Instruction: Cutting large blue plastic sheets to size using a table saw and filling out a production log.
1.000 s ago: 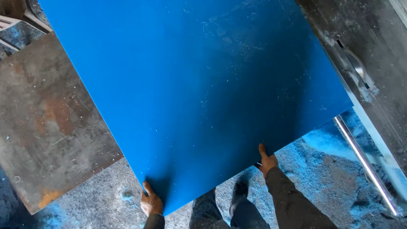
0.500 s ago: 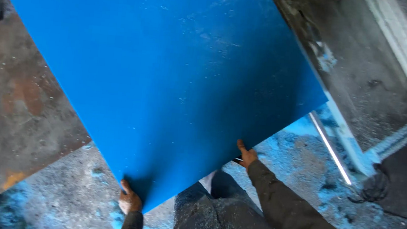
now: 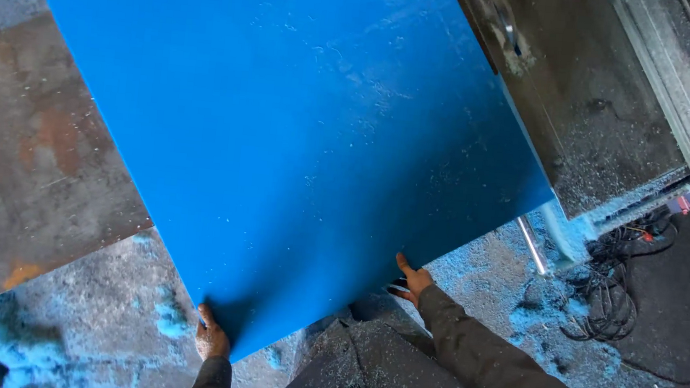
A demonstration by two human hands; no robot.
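A large flat blue sheet (image 3: 291, 138) fills the middle of the head view, dusted with pale shavings. My left hand (image 3: 211, 339) grips its near corner from underneath, at the bottom centre. My right hand (image 3: 412, 281) holds the sheet's near right edge, fingers under it and thumb showing. Both arms wear dark sleeves. The sheet lies over a rusty brown metal plate (image 3: 28, 155) on the left and reaches a grey metal machine bed (image 3: 598, 100) on the right.
Blue shavings and dust (image 3: 157, 311) cover the grey floor. A tangle of black cable (image 3: 614, 287) lies at the right beside a thin metal rod (image 3: 532, 246). A pale metal rail (image 3: 675, 91) runs along the machine's far side.
The sheet and both hands sit further right in the view than a second ago, and the black cable has come into sight at the right. My grip on the sheet is unchanged.
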